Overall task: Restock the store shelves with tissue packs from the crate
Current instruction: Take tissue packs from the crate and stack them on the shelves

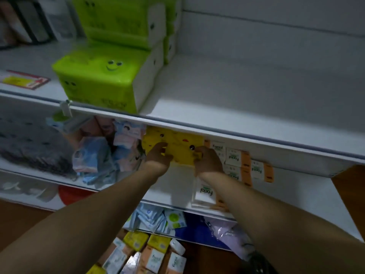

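Observation:
A yellow tissue pack (175, 142) with a cartoon face sits on the middle shelf (177, 180), partly tucked under the upper shelf's edge. My left hand (158, 155) grips its left end and my right hand (207, 161) grips its right end. To its right stand white-and-orange "Facial" tissue packs (235, 157), and one more white-and-orange pack (205, 194) lies flat near the shelf's front edge. At the bottom of the view, the crate (142, 254) holds several yellow, white and orange tissue packs.
Green tissue packs (102, 76) with smiley faces are stacked on the upper shelf (246, 95), whose right part is bare. Small blue and pink packets (98, 155) are heaped left of the yellow pack. Blue-and-white packets (158, 216) fill the lower shelf. A wooden floor shows at right.

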Available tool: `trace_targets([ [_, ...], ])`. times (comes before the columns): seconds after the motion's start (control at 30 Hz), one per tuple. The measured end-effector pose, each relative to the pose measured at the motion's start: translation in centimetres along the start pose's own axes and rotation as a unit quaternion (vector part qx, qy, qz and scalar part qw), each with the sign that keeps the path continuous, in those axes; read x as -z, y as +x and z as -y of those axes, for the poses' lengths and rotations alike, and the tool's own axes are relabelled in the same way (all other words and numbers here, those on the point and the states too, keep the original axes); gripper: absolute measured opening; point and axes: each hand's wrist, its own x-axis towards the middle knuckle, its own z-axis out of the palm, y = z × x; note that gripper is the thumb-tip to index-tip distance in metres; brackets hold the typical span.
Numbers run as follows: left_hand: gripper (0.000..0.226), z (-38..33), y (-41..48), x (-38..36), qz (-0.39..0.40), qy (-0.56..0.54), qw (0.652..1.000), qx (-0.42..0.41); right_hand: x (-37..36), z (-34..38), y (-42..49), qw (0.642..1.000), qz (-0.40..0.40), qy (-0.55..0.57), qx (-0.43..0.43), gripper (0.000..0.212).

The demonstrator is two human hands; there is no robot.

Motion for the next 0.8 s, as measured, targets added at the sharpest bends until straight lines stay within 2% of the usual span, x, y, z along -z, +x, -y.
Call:
trace_targets([
  [0.2,0.055,2.9,4.8,-2.1,0.006,-0.024,1.0,0.012,-4.0,-3.5,5.6,0.999,-0.018,-0.011,0.026,0.04],
  [0.43,0.052,3.9,8.6,-3.9,0.044,-0.014,0.998,0.039,-6.0,-5.4,9.8,0.999,-0.036,0.009,-0.018,0.042],
  [0.6,0.057,4.7,10.0,-5.0,0.044,-0.06,0.996,0.058,-7.5,-5.9,11.9,0.998,0.049,0.041,-0.029,0.05],
  [0.7,0.052,5.0,10.2,-5.2,0.033,-0.077,0.995,0.049,-8.5,-5.6,12.2,0.988,0.114,0.093,-0.046,0.064],
  [0.8,0.056,4.9,9.1,-4.6,0.046,-0.069,0.995,0.05,-7.8,-5.3,10.7,0.987,0.104,0.117,-0.035,0.067],
])
